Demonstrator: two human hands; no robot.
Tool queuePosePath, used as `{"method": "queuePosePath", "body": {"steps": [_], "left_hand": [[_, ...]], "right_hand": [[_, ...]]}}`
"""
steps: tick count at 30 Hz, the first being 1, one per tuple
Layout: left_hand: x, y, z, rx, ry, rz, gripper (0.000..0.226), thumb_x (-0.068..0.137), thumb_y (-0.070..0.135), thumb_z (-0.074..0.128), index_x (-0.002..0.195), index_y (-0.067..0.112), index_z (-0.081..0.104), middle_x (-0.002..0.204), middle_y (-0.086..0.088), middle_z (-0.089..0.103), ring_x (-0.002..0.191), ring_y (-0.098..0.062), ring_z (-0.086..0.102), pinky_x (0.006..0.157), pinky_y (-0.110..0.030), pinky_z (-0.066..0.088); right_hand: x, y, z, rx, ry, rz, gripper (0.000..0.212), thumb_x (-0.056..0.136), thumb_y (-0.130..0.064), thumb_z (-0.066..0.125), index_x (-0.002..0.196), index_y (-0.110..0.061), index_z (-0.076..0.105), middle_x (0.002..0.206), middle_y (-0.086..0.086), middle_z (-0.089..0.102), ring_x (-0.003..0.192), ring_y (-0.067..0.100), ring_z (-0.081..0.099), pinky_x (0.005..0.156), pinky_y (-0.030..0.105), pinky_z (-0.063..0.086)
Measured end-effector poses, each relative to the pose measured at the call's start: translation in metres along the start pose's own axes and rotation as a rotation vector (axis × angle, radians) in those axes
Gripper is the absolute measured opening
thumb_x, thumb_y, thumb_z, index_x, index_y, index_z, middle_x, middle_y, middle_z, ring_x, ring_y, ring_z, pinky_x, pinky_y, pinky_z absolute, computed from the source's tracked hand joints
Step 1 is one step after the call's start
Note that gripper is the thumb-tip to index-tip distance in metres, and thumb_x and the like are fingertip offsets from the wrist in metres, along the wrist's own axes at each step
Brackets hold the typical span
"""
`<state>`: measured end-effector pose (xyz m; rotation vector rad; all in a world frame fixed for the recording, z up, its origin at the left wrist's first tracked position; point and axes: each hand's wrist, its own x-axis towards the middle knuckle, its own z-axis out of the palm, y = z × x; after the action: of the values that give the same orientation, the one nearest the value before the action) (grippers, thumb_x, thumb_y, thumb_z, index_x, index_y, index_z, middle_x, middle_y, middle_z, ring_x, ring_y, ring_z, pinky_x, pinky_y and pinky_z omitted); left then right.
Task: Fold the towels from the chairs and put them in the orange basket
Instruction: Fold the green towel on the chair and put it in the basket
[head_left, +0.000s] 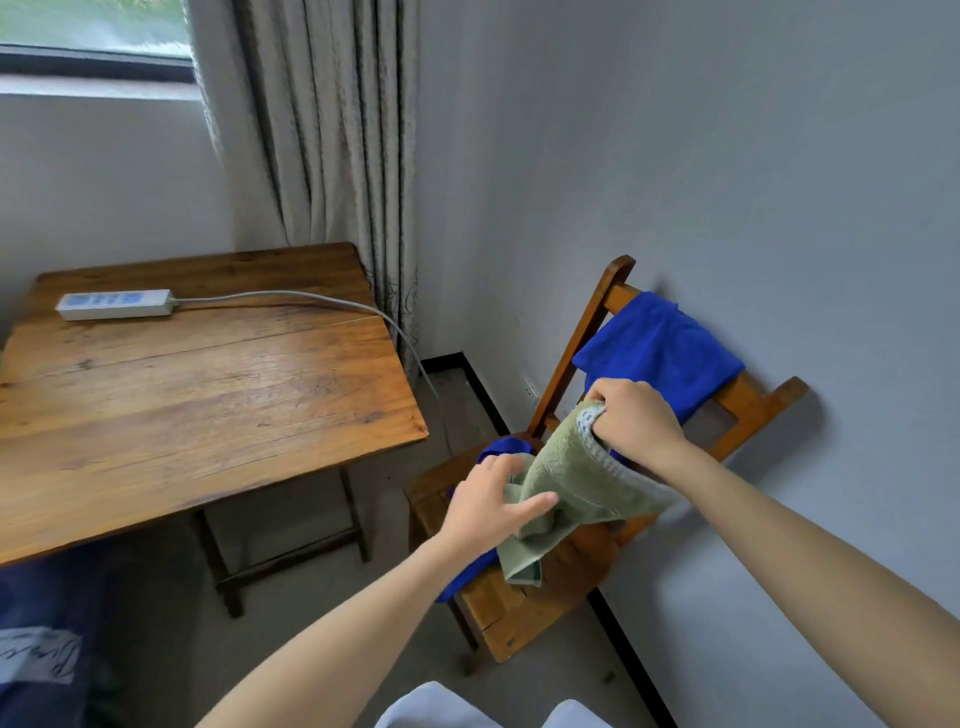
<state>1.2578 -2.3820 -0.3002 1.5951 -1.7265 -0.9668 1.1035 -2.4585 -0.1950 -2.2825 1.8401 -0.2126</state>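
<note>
A wooden chair stands against the right wall. A blue towel hangs over its backrest, and more blue cloth lies on the seat. My right hand is shut on the top corner of a green towel and holds it above the seat. My left hand touches the towel's lower left part with fingers spread; I cannot tell if it grips. No orange basket is in view.
A wooden table stands to the left with a white power strip on it; its cable runs off the far edge to the floor. Curtains hang in the corner. Dark fabric lies at bottom left.
</note>
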Motion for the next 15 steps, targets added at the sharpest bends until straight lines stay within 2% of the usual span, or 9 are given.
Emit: {"method": "queuePosePath", "body": {"steps": [1, 3, 5, 8, 13, 15], "left_hand": [[0.001, 0.008, 0.004, -0.037, 0.017, -0.002, 0.068, 0.070, 0.067, 0.053, 0.120, 0.021, 0.053, 0.111, 0.009, 0.054, 0.105, -0.012, 0.052, 0.089, -0.031, 0.047], [0.002, 0.021, 0.011, -0.088, 0.069, -0.004, 0.065, 0.067, 0.071, 0.053, 0.109, 0.021, 0.054, 0.104, 0.009, 0.055, 0.096, -0.011, 0.053, 0.080, -0.029, 0.047], [0.005, 0.031, 0.016, -0.126, 0.133, -0.035, 0.051, 0.073, 0.064, 0.060, 0.099, 0.022, 0.051, 0.099, 0.007, 0.055, 0.091, -0.012, 0.054, 0.076, -0.030, 0.047], [0.010, 0.039, 0.017, -0.106, 0.215, -0.102, 0.041, 0.078, 0.059, 0.060, 0.094, 0.024, 0.046, 0.095, 0.007, 0.053, 0.088, -0.011, 0.053, 0.072, -0.029, 0.045], [0.019, 0.046, 0.011, -0.032, 0.305, -0.207, 0.052, 0.076, 0.072, 0.043, 0.084, 0.021, 0.048, 0.084, 0.006, 0.053, 0.083, -0.014, 0.053, 0.074, -0.032, 0.041], [0.023, 0.045, 0.006, 0.005, 0.332, -0.231, 0.042, 0.081, 0.064, 0.043, 0.085, 0.022, 0.046, 0.084, 0.005, 0.052, 0.084, -0.017, 0.055, 0.078, -0.037, 0.043]], "right_hand": [[0.002, -0.005, -0.004, -0.001, 0.005, 0.001, 0.012, 0.082, -0.002, 0.047, 0.084, -0.009, 0.056, 0.076, 0.007, 0.054, 0.076, 0.027, 0.050, 0.052, 0.029, 0.029], [0.004, -0.013, -0.009, -0.015, 0.009, -0.015, 0.013, 0.082, -0.003, 0.048, 0.088, -0.015, 0.050, 0.076, 0.004, 0.052, 0.076, 0.026, 0.050, 0.051, 0.029, 0.030], [0.004, -0.021, -0.012, -0.036, 0.004, -0.043, 0.016, 0.083, -0.002, 0.048, 0.089, -0.016, 0.045, 0.073, 0.001, 0.049, 0.074, 0.024, 0.048, 0.048, 0.029, 0.029], [0.005, -0.030, -0.011, -0.057, -0.008, -0.053, 0.015, 0.085, -0.004, 0.049, 0.096, -0.014, 0.050, 0.081, 0.004, 0.054, 0.077, 0.022, 0.050, 0.048, 0.029, 0.031], [0.009, -0.045, -0.009, -0.102, -0.011, -0.068, 0.012, 0.087, -0.006, 0.050, 0.097, -0.014, 0.051, 0.093, 0.008, 0.062, 0.082, 0.023, 0.055, 0.055, 0.030, 0.038], [0.012, -0.046, -0.006, -0.104, -0.030, -0.079, 0.011, 0.087, -0.008, 0.051, 0.093, -0.016, 0.049, 0.096, 0.007, 0.062, 0.084, 0.022, 0.055, 0.053, 0.028, 0.036]]}}
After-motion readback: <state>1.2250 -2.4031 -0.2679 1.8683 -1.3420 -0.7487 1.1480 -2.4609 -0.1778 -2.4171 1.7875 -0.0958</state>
